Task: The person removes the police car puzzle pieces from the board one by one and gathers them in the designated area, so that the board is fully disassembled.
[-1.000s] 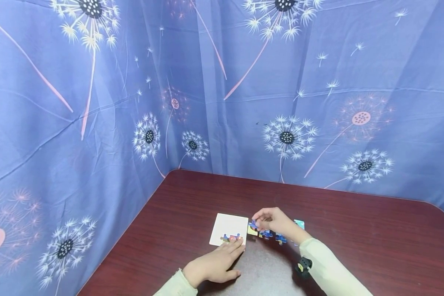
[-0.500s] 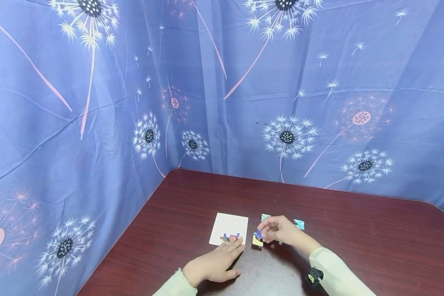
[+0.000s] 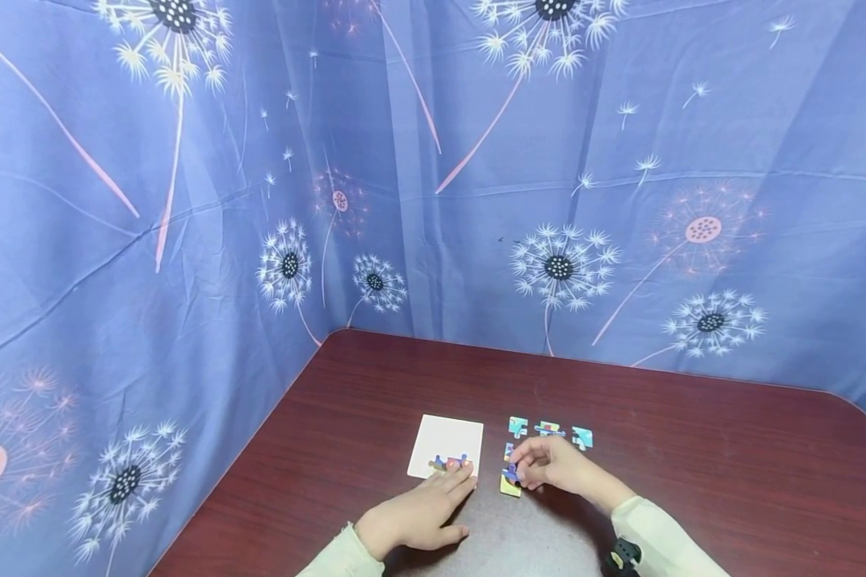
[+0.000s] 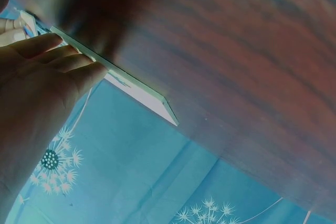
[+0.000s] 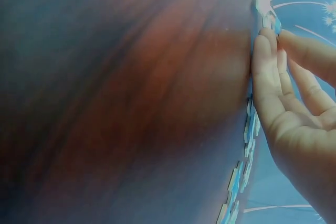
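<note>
My left hand (image 3: 420, 513) lies flat, fingers straight, on the near edge of a white square board (image 3: 443, 433). Joined jigsaw pieces (image 3: 449, 463) with blue, red and brown print lie along that edge, partly under the fingertips. In the left wrist view, the fingers rest across the rim of the board (image 4: 136, 92). To the right of the board, my right hand (image 3: 559, 466) pinches a yellow and blue jigsaw piece (image 3: 510, 483) between thumb and fingers. The right wrist view shows this piece (image 5: 276, 23) tilted at the fingertips.
Behind my right hand lie loose jigsaw pieces: one at the left (image 3: 518, 426), one in the middle (image 3: 548, 429) and one at the right (image 3: 582, 437). Another piece (image 3: 508, 452) lies by the fingers. A blue dandelion-print curtain (image 3: 462, 256) borders the dark wooden table (image 3: 375, 393).
My right hand has moved towards me and slightly right with the pinched piece, away from the board's edge. The back row of loose pieces is now uncovered. The left hand stays in place.
</note>
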`<state>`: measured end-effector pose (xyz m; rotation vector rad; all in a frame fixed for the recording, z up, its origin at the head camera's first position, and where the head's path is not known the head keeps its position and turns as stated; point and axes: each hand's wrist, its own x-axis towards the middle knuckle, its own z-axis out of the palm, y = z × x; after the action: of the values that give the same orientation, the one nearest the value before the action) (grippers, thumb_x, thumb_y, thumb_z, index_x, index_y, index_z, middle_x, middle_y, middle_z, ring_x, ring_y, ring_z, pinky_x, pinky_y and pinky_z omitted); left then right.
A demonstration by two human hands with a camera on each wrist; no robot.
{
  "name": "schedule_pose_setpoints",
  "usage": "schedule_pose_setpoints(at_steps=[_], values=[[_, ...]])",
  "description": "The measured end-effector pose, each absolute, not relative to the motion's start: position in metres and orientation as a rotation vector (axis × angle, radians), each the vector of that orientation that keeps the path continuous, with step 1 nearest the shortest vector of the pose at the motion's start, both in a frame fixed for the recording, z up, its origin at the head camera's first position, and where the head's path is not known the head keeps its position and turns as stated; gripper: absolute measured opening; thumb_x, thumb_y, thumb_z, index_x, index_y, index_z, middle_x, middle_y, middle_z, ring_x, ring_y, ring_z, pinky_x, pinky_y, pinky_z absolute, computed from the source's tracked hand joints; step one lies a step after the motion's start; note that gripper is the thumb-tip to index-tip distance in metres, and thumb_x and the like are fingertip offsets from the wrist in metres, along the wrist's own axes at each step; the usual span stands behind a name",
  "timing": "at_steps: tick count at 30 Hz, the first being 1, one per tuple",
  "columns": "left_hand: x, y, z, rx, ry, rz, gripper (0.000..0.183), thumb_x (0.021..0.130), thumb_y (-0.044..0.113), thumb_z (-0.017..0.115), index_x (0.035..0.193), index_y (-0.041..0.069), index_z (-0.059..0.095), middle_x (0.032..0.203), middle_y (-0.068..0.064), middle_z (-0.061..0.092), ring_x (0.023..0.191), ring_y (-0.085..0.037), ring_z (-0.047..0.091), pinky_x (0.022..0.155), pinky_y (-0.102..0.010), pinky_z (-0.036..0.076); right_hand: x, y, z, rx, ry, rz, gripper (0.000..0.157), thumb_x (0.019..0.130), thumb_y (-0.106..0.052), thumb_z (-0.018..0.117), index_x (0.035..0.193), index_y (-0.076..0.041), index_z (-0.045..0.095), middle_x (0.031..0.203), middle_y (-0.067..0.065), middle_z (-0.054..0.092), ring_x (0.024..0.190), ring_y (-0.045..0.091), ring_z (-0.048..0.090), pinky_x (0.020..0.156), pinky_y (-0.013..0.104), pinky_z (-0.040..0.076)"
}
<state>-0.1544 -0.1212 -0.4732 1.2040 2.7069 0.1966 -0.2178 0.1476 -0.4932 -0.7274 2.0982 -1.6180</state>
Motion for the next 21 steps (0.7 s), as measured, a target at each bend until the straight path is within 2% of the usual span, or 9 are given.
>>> schedule_pose_setpoints(at_steps=[13,21], values=[[-0.1566,-0.1223,-0.4788,1.195,2.703,0.203,0.063,0.095,0.034,0.056,0.145,0.001,0.038,0.154,-0.019,0.029,0.143,-0.024,0.026,0.113,-0.041,0.029,-0.2174,0.1469,-0.4964,-0.763,2.172,-1.579,0.020,0.080,0.011,0.059,0.100,0.014,0.063,0.079,0.022,0.065,0.064,0.013,0.062,0.056,0.030,0.056],[-0.1559,-0.1224,-0.4773,1.178,2.704,0.214,0.063,0.095,0.034,0.056,0.145,0.001,0.038,0.154,-0.019,0.028,0.143,-0.025,0.026,0.113,-0.042,0.029,-0.2175,0.1459,-0.4972,-0.766,2.203,-1.554,0.020,0.081,0.011,0.059,0.100,0.014,0.064,0.079,0.019,0.066,0.065,0.010,0.061,0.057,0.028,0.056]])
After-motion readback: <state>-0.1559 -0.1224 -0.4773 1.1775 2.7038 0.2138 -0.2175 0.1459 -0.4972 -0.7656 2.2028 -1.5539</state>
